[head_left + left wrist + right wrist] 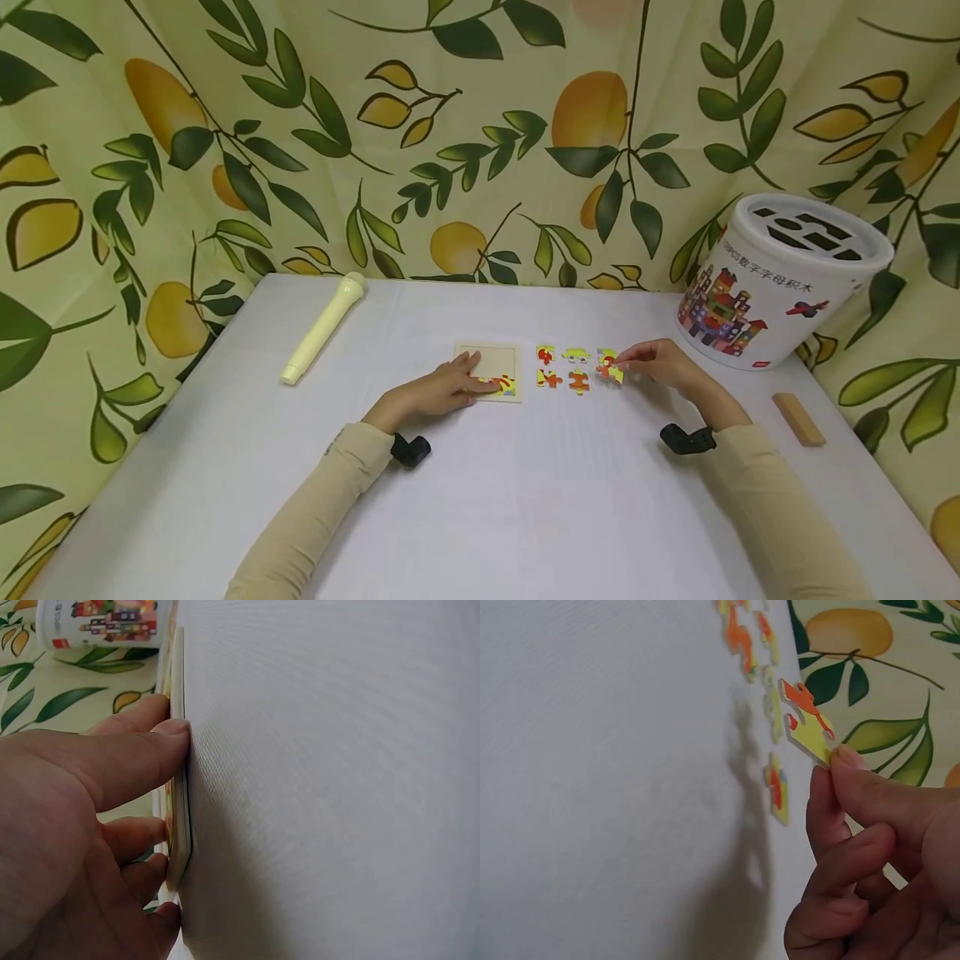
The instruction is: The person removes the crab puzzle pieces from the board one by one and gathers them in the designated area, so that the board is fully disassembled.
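Note:
In the head view, my left hand (438, 390) rests on a small square wooden puzzle board (495, 353). Yellow-and-red puzzle pieces (508, 384) lie along the board's near side, partly under the fingers. The left wrist view shows the thumb (174, 729) against the board's edge (178, 802) and fingertips on and beside it. Between thumb and index finger, my right hand (870, 832) pinches a yellow-and-orange puzzle piece (806, 712), tilted above the table. Several loose pieces lie in two rows right of the board, including a yellow one (576, 356) and an orange one (578, 382).
A white bucket (772, 292) with a slotted lid stands at the back right. Near the right edge lies a wooden block (798, 419). A pale yellow toy microphone (324, 329) lies at the left on the white table (540, 500). Behind hangs a patterned curtain (480, 167).

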Available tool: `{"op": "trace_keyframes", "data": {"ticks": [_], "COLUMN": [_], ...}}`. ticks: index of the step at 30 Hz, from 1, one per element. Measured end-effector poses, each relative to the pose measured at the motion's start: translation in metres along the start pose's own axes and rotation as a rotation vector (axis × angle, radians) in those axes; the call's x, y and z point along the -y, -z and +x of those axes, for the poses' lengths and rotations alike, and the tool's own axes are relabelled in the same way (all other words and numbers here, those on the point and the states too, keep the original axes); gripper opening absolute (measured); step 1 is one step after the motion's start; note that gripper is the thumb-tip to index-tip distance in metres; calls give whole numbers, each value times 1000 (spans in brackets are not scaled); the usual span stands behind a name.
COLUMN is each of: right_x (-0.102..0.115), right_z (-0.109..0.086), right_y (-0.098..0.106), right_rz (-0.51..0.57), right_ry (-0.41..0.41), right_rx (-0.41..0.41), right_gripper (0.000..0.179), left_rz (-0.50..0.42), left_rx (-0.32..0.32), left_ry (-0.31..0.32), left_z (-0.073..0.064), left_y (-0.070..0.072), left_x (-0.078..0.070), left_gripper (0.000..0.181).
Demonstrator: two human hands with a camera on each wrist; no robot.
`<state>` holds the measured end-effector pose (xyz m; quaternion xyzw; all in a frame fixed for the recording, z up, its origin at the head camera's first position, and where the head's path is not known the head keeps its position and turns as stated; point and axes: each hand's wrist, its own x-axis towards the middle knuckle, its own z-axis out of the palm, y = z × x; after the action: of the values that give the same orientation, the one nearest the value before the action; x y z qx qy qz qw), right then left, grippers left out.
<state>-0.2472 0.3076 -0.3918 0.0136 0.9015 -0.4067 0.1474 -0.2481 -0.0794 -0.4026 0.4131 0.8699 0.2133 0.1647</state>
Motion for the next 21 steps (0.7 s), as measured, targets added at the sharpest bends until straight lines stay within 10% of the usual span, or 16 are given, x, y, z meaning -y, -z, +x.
{"op": "trace_keyframes", "data": {"ticks": [21], "right_x": [-6], "right_z": [1], "right_y": [-12], "right_rz": [-122], "right_ry": [-8], "right_rx": [1], "right_gripper": [30], "left_rz": [-34], "left_rx": [-40], "left_ry": [10], "left_z": [1], "left_y": [0], "left_x": [-3], "left_gripper": [39]}}
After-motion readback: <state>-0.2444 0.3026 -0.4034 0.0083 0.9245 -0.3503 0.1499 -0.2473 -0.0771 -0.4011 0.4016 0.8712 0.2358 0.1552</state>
